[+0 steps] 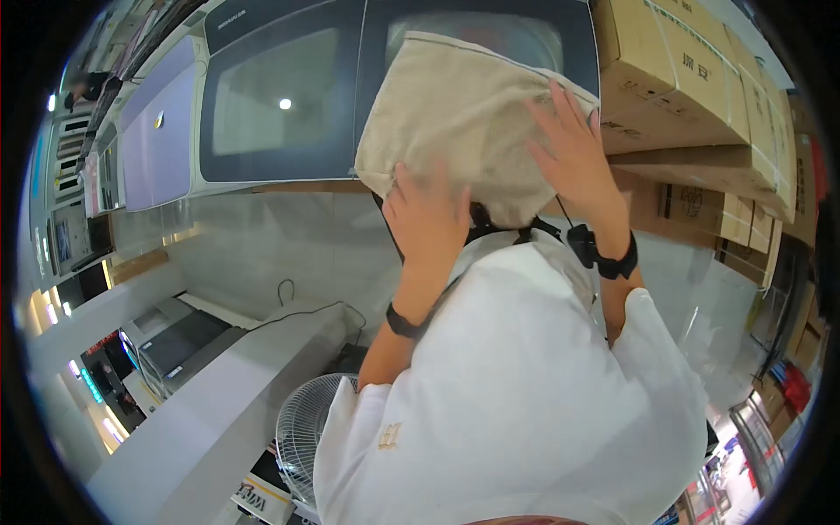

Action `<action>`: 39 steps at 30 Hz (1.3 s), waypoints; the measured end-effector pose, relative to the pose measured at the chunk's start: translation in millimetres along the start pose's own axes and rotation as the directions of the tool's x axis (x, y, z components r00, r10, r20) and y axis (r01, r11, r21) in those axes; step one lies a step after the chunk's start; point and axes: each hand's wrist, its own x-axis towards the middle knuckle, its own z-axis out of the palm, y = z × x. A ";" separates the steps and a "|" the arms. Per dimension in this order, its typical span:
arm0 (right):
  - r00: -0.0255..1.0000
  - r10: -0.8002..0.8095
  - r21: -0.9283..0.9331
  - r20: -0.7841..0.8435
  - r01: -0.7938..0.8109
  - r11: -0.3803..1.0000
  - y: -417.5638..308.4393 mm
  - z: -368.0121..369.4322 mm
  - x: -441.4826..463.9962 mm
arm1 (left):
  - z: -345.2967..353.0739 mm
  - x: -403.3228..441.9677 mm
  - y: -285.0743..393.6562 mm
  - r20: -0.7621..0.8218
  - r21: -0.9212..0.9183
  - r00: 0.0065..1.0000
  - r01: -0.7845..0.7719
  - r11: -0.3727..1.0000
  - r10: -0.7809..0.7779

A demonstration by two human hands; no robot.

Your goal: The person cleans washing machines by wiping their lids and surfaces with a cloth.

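Note:
A beige cloth (464, 122) is spread over the top of a dark-lidded washing machine (376, 70), its lower part hanging over the front edge. My left hand (426, 210) lies at the cloth's lower left, fingers apart and partly blurred. On the cloth's right side rests my right hand (573, 153), its fingers spread wide near the upper right corner. Both palms face down. Dark bands circle both wrists.
Another washing machine (276, 105) with a glass lid adjoins on the left, then a lilac one (157, 127). Cardboard boxes (674, 79) are stacked on the right. A fan (311, 429) stands at the lower left beside a white ledge (227, 394). A person (92, 86) is far left.

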 end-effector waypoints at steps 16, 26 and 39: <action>0.996 -0.030 -0.309 0.083 0.054 0.950 32.9 22.9 3.2 | 35.6 44.9 -7.3 -0.033 -0.040 0.995 -0.092 0.995 0.091; 0.942 -0.311 -0.354 0.126 0.335 0.873 37.2 45.9 30.6 | 53.0 59.1 -19.2 -0.171 -0.028 0.962 -0.223 0.974 0.215; 0.953 -0.271 -0.465 0.137 0.304 0.832 85.3 65.5 129.5 | 58.5 92.8 -55.3 -0.359 0.112 0.933 0.008 0.994 0.033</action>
